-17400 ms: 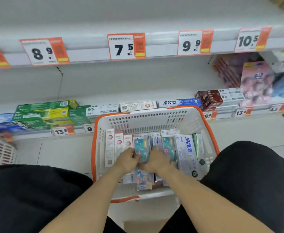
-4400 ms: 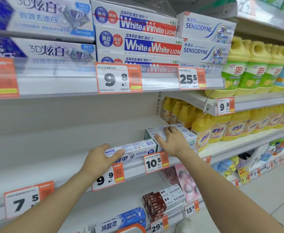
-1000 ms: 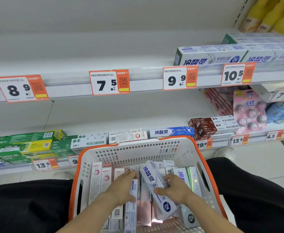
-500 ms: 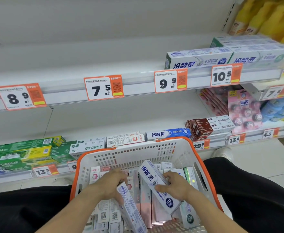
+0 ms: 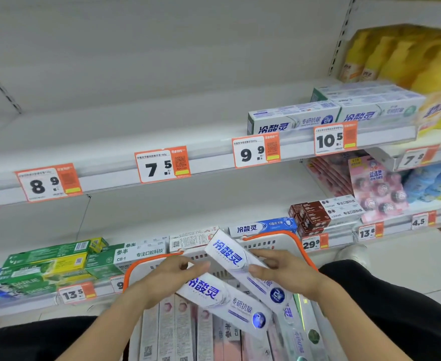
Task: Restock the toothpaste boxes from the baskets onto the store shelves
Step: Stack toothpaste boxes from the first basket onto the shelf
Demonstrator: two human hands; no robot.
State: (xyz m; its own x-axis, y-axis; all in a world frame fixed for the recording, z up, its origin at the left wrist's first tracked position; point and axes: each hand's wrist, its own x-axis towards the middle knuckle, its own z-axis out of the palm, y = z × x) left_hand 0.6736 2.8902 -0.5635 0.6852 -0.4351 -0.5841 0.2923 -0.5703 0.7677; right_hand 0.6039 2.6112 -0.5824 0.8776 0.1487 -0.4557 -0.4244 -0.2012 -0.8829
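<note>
Toothpaste boxes, long and white with blue print, are what the two hands carry now: the left hand (image 5: 162, 278) grips one white-and-blue toothpaste box (image 5: 224, 302) by its far end, and the right hand (image 5: 284, 273) pinches a second white-and-blue box (image 5: 236, 259) between thumb and fingers, both just above the white plastic basket with the orange rim (image 5: 301, 247). The two boxes cross each other, so I judge they could knock together and one could slip out, because each is held only near one end and the long free end pulls down. A box could also catch on the basket rim when it is lifted. On the middle white metal shelf (image 5: 110, 142), at the far right, I count three boxes of similar print (image 5: 292, 118) clearly, two in front and at least one more behind; the rest of this shelf is bare. Four orange price tags (image 5: 162, 165) are fully readable on its edge. Inside the basket several pink-and-white boxes (image 5: 183, 327) stand upright; their exact number I cannot tell.
</note>
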